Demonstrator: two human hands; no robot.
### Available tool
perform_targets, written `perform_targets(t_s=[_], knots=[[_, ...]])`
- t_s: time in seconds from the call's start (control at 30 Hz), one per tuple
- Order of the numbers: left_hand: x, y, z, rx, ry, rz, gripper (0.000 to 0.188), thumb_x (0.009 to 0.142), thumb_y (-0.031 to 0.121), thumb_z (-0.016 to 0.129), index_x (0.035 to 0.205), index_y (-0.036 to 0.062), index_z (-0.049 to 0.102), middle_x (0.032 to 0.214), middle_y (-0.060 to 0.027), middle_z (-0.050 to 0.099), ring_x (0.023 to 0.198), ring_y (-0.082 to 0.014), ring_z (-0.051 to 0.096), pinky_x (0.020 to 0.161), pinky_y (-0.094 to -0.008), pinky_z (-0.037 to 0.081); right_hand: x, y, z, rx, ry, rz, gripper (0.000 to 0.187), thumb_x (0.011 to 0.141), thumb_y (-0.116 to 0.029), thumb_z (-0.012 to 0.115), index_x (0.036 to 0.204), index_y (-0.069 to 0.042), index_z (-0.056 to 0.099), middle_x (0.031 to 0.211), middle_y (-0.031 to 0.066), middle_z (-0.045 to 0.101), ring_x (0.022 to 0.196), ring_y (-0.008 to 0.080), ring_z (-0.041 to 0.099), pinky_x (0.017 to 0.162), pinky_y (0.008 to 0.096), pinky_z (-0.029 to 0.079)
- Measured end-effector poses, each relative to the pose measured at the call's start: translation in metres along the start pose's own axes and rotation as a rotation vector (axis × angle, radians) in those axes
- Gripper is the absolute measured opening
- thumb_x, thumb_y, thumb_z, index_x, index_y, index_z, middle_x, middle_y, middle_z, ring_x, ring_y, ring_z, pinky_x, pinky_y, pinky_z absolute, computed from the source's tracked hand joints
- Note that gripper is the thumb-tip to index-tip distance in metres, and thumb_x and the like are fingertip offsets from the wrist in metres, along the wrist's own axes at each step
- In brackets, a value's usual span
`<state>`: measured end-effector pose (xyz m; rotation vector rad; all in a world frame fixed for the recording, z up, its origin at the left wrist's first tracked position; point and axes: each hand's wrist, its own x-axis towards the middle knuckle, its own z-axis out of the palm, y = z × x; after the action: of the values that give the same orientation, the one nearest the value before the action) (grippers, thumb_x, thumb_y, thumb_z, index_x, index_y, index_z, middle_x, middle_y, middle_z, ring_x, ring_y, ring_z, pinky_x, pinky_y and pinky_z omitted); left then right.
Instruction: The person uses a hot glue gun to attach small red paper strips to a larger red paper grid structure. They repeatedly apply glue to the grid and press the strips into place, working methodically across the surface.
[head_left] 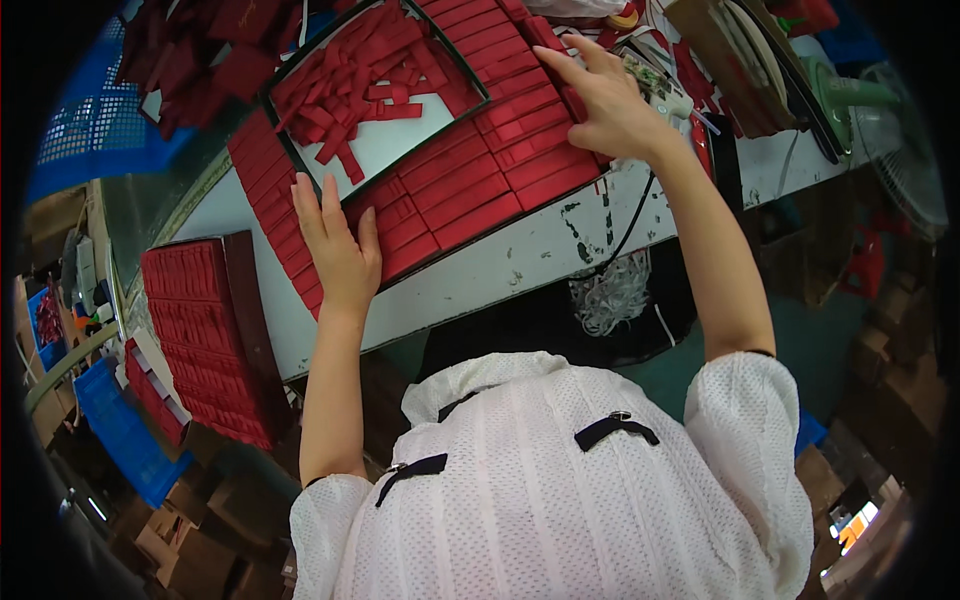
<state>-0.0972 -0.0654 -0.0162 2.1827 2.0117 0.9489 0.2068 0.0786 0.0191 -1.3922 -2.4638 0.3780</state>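
The upper edge crops the dark-rimmed, white-bottomed tray (415, 128); the lower edge crops the white perforated fabric shirt (560, 490).

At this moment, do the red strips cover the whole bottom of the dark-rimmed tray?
No, red strips leave part of the tray's white bottom bare.

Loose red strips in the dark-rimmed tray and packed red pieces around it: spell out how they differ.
Arrangement: the loose red strips lie jumbled at many angles; the packed red pieces sit side by side in neat rows.
Size: most loose strips look smaller than the packed pieces.
Place: the loose strips lie inside the dark-rimmed tray; the packed pieces shown spread outside its rim.
Shared: both are red.
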Motion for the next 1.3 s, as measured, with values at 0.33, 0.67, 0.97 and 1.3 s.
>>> perform_targets(t_s=[0.33, 0.67, 0.97, 1.3], knots=[[0.002, 0.000, 0.002, -0.031, 0.017, -0.022, 0.053, 0.083, 0.006, 0.061, 0.131, 0.0024, 0.037, 0.143, -0.0207, 0.024, 0.132, -0.0373, 0.025, 0.104, -0.0416, 0.030, 0.019, 0.009, -0.006, -0.274, -0.306, -0.018, 0.045, 0.065, -0.011, 0.067, 0.110, -0.014, 0.062, 0.131, 0.0160, 0.043, 0.116, 0.0338, 0.043, 0.093, 0.0409, 0.041], [0.006, 0.002, 0.003, -0.033, 0.007, -0.017, 0.052, 0.082, 0.007, 0.062, 0.129, 0.0015, 0.039, 0.141, -0.0221, 0.025, 0.128, -0.0384, 0.031, 0.102, -0.0417, 0.034, -0.028, 0.016, 0.011, 0.329, 0.405, 0.009, 0.007, 0.084, -0.014, 0.056, 0.082, -0.007, 0.057, 0.073, 0.0025, 0.055, 0.065, 0.0143, 0.053, 0.056, 0.0279, 0.040], [0.005, 0.003, -0.002, -0.051, 0.009, -0.023, 0.051, 0.082, 0.007, 0.063, 0.127, -0.0002, 0.040, 0.140, -0.0230, 0.026, 0.126, -0.0395, 0.033, 0.101, -0.0419, 0.035, -0.225, 0.010, 0.022, 0.950, -0.242, 0.704, 0.013, 0.084, -0.012, 0.055, 0.075, -0.003, 0.054, 0.062, 0.0056, 0.052, 0.055, 0.0190, 0.049, 0.052, 0.0292, 0.038], [0.006, -0.001, 0.001, -0.043, 0.025, -0.003, 0.050, 0.082, 0.009, 0.063, 0.126, 0.0001, 0.041, 0.138, -0.0243, 0.028, 0.123, -0.0404, 0.037, 0.097, -0.0423, 0.038, -0.113, -0.038, -0.006, 0.473, 0.260, 0.367, 0.014, 0.081, -0.014, 0.063, 0.091, -0.004, 0.061, 0.067, 0.0063, 0.054, 0.059, 0.0153, 0.052, 0.057, 0.0280, 0.043]])
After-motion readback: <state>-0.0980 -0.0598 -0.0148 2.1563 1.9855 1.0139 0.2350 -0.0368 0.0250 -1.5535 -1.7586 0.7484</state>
